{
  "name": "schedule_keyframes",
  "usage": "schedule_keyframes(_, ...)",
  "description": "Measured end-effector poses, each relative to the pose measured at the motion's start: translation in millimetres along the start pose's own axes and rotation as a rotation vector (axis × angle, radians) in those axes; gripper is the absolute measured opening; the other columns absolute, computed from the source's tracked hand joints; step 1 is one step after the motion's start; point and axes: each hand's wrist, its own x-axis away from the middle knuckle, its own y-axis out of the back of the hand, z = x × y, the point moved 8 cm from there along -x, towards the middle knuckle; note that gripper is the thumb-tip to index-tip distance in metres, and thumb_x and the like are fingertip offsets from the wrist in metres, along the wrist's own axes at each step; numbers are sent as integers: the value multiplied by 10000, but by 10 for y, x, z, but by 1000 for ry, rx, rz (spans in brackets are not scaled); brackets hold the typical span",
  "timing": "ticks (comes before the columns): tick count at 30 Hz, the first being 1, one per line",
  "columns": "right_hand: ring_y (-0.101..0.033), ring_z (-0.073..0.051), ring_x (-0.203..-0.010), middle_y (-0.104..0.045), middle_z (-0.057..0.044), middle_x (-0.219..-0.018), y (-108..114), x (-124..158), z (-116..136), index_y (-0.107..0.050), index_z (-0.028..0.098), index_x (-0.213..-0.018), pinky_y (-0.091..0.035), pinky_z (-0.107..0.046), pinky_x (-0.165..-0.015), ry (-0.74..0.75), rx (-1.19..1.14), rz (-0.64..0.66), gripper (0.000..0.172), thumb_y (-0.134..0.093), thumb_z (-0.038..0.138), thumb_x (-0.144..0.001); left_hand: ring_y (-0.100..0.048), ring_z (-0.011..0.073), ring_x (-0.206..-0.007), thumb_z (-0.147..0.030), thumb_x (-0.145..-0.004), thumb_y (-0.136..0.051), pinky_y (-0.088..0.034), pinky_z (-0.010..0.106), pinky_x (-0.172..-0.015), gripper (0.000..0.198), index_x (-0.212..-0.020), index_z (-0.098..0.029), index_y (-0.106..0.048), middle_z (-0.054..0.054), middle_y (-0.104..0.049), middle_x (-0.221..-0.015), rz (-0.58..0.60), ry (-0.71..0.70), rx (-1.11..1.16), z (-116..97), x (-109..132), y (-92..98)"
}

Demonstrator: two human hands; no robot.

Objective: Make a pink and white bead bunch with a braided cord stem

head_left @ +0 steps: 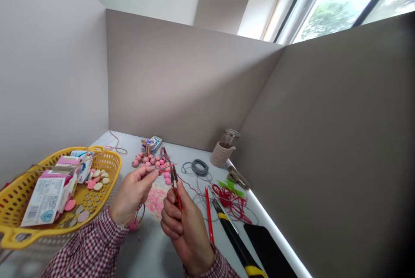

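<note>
Left hand (131,196) narrow, pinching red cord (164,167) at frame centre; right hand (184,222) closed round slim red-handled tool (177,196), tips meeting cord. Pink beads (147,163) lie just beyond; more pink discs (83,216) in yellow basket (108,163), lower left; red cord bundle (231,202) unused, right.

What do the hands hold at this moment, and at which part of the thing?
The right hand grips a slim red-and-black tool around its shaft. The left hand pinches a red cord between thumb and fingers; which part of the cord is unclear.
</note>
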Motion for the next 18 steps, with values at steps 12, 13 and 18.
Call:
schedule_keyframes(12,-70,-4,-311,-231,135,-381,24,74,27,-381,196,-608,-71,-128,-293,8,-11,-26,428,-615,542,-702,-111,24,-370,-478,-622,-663,-79,185,-356,371,-741,-162,-512,-143,-236,-399,34,10,-7,50,-26,-49)
schedule_keyframes(13,-67,-5,-312,-228,136,-381,32,77,32,-376,197,-606,-73,-127,-294,15,-7,-30,429,-606,543,-711,-106,24,-371,-478,-624,-662,-76,184,-356,375,-755,-160,-515,-145,-230,-399,30,7,-2,53,-31,-43)
schedule_keyframes(18,-85,-20,-320,-203,136,-411,243,51,256,-410,201,-635,-106,-141,-313,96,139,-111,416,-545,580,-738,-93,20,-367,-474,-613,-680,-66,171,-354,379,-736,-173,-486,-153,-206,-404,-7,-5,48,44,-44,25)
